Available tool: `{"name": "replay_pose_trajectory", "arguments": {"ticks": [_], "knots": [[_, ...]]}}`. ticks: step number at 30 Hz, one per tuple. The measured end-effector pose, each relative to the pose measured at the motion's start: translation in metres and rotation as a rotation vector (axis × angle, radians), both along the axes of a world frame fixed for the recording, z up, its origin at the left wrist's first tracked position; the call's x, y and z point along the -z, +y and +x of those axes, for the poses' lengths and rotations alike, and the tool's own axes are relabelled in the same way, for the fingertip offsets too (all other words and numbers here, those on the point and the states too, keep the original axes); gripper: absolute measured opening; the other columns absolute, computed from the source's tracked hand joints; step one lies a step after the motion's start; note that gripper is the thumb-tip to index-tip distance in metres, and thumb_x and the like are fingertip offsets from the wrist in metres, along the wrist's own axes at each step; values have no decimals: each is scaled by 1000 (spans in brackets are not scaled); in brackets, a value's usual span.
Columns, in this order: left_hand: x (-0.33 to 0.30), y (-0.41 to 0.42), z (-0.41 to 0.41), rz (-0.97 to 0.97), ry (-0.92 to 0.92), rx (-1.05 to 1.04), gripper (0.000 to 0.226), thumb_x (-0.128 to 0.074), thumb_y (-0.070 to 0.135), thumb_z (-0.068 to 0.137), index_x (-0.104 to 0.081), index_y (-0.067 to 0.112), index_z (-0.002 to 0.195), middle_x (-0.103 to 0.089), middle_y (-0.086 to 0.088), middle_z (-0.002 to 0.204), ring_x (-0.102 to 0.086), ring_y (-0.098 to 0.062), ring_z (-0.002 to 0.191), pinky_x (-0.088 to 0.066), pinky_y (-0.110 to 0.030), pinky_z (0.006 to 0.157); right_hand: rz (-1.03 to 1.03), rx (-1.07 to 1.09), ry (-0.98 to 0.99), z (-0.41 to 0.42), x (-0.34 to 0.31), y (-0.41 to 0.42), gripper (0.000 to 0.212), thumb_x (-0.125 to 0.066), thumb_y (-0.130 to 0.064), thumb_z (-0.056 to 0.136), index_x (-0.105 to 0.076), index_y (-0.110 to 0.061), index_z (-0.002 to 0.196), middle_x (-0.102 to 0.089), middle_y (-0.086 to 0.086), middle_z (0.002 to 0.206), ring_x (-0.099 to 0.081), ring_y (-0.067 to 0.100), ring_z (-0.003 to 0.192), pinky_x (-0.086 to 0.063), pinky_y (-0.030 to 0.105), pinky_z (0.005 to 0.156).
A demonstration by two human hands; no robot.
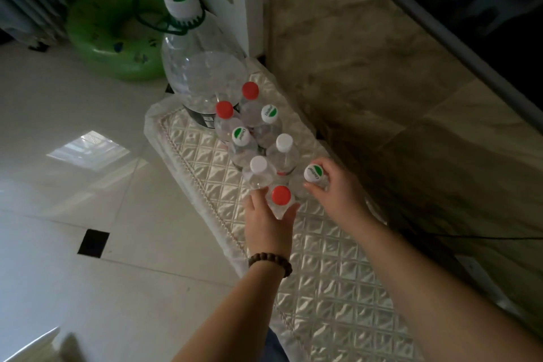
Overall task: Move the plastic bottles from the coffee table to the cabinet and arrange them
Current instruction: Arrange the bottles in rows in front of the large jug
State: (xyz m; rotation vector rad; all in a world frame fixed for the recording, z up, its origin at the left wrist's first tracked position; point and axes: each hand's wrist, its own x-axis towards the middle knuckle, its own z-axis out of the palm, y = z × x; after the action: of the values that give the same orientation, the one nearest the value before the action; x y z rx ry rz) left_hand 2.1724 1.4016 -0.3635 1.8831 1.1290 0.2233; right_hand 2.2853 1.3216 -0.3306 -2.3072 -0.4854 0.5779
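Note:
Several small clear plastic bottles stand in two rows on the cabinet top (323, 273), which is covered by a quilted silvery cloth. My left hand (269, 222) grips the nearest red-capped bottle (280, 195) from the front. My right hand (335, 185) holds a bottle with a green-and-white cap (313, 173) beside it, near the wall. Behind them stand two white-capped bottles (284, 142), two with green-and-white caps (241, 135) and two red-capped ones (224, 110). A large clear water jug (202, 67) with a green-and-white cap stands at the far end.
A marble wall (382, 82) runs along the cabinet's right side, with a dark screen (484, 9) above it. A green swim ring (108, 32) leans on the floor past the jug. Glossy white floor tiles (73, 185) lie to the left. A black cable (470, 236) crosses at right.

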Motion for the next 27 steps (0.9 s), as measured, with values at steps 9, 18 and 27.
{"name": "replay_pose_trajectory", "arguments": {"ticks": [9,18,27], "knots": [[-7,7,-2,73,-9,70,84,-71,65,62,-45,17,125,-53,4,118,-52,-11,104,-46,-26,83,-55,-16,88,6,5,5,55,-74,-23,79,-49,-23,128,-57,-3,126,-52,15,118,-44,28,91],[-44,73,12,181,-182,-56,49,-52,55,83,-51,23,119,-49,10,113,-50,-8,106,-48,-35,89,116,-65,88,25,-29,29,56,-66,-35,85,-42,-31,135,-45,-9,140,-41,8,127,-41,32,98],[-34,162,71,117,-36,2,55,-74,36,77,-52,24,126,-52,3,127,-52,-16,110,-42,-25,86,8,-240,26,99,-25,141,54,-57,-53,81,-37,-45,130,-48,-3,139,-48,22,125,-47,48,97]]}}
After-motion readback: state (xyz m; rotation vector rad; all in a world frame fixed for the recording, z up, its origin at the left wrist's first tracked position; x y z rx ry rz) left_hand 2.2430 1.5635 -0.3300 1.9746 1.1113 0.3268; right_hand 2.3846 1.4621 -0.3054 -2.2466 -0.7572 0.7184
